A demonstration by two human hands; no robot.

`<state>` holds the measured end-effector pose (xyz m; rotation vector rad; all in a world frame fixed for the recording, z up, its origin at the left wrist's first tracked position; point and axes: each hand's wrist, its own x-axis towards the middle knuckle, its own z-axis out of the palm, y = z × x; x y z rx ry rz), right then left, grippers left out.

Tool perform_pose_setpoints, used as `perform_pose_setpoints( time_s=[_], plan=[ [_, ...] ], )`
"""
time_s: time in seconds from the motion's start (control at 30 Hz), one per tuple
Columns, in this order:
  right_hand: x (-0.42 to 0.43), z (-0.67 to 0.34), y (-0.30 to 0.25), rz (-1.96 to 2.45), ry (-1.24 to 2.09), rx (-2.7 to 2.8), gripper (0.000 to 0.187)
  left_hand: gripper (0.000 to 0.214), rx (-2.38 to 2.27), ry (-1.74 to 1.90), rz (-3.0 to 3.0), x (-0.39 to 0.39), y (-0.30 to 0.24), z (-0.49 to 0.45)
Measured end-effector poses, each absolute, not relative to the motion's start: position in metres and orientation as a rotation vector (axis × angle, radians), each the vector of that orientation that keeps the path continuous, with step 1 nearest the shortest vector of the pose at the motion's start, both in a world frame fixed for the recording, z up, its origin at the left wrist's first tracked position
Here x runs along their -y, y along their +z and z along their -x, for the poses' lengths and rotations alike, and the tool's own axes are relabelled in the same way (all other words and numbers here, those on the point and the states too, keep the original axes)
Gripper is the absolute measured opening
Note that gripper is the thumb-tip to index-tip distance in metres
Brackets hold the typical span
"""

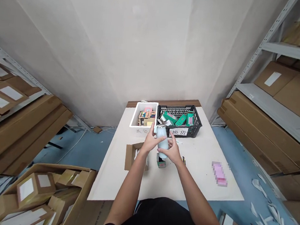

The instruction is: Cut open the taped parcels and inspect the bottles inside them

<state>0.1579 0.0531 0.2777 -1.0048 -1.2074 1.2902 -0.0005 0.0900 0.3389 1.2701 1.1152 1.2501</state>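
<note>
A pale blue bottle (pixel 162 142) is held above the middle of the table, tilted, its darker end pointing away from me. My left hand (pixel 151 141) grips its left side near the far end, and my right hand (pixel 172 151) wraps the lower right part. Just under the bottle stands a small green box (pixel 161 163) with a dark opening. To its left, partly behind my left forearm, an open brown cardboard box (pixel 129 157) shows something white inside.
Behind my hands sit a white bin (pixel 132 119) of small boxes and a black crate (pixel 198 123) holding green boxes. A blurred pink item (pixel 220 174) lies on the table's right. Shelves with cartons flank both sides; a large carton (pixel 89 181) of parcels stands at lower left.
</note>
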Motion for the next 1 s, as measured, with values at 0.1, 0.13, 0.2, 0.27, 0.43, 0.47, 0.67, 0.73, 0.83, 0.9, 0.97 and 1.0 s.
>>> perform_pose_setpoints(
  time_s=[0.1, 0.13, 0.2, 0.27, 0.43, 0.47, 0.67, 0.73, 0.83, 0.9, 0.97, 1.0],
  plan=[
    [-0.049, -0.158, 0.283, 0.983, 1.292, 1.268, 0.132, 0.128, -1.168, 1.301, -1.256, -0.088, 0.342, -0.001],
    [-0.047, -0.159, 0.284, 0.929, 1.356, 1.288, 0.129, 0.127, -1.146, 1.306, -1.248, -0.087, 0.343, -0.001],
    [-0.045, -0.159, 0.285, 0.837, 1.467, 1.301, 0.123, 0.126, -1.055, 1.28, -1.239, -0.085, 0.345, 0.002],
    [-0.043, -0.157, 0.284, 0.839, 1.48, 1.286, 0.123, 0.128, -0.988, 1.246, -1.248, -0.084, 0.346, 0.004],
    [-0.043, -0.149, 0.279, 0.993, 1.31, 1.244, 0.137, 0.145, -1.105, 1.265, -1.293, -0.085, 0.337, 0.009],
    [-0.044, -0.149, 0.279, 0.97, 1.333, 1.26, 0.136, 0.145, -1.112, 1.269, -1.283, -0.085, 0.334, 0.01],
    [-0.046, -0.155, 0.28, 0.965, 1.35, 1.3, 0.128, 0.134, -0.967, 1.249, -1.241, -0.085, 0.326, 0.014],
    [-0.045, -0.155, 0.281, 1.057, 1.25, 1.312, 0.131, 0.136, -1.017, 1.265, -1.257, -0.085, 0.326, 0.015],
    [-0.044, -0.153, 0.281, 1.063, 1.248, 1.338, 0.132, 0.139, -1.055, 1.27, -1.22, -0.085, 0.327, 0.016],
    [-0.044, -0.153, 0.281, 0.995, 1.315, 1.338, 0.129, 0.134, -1.002, 1.253, -1.167, -0.085, 0.327, 0.015],
    [-0.044, -0.153, 0.281, 0.988, 1.333, 1.325, 0.126, 0.129, -0.948, 1.232, -1.149, -0.085, 0.327, 0.014],
    [-0.044, -0.153, 0.281, 1.018, 1.31, 1.323, 0.128, 0.127, -0.944, 1.228, -1.16, -0.085, 0.327, 0.014]
  ],
)
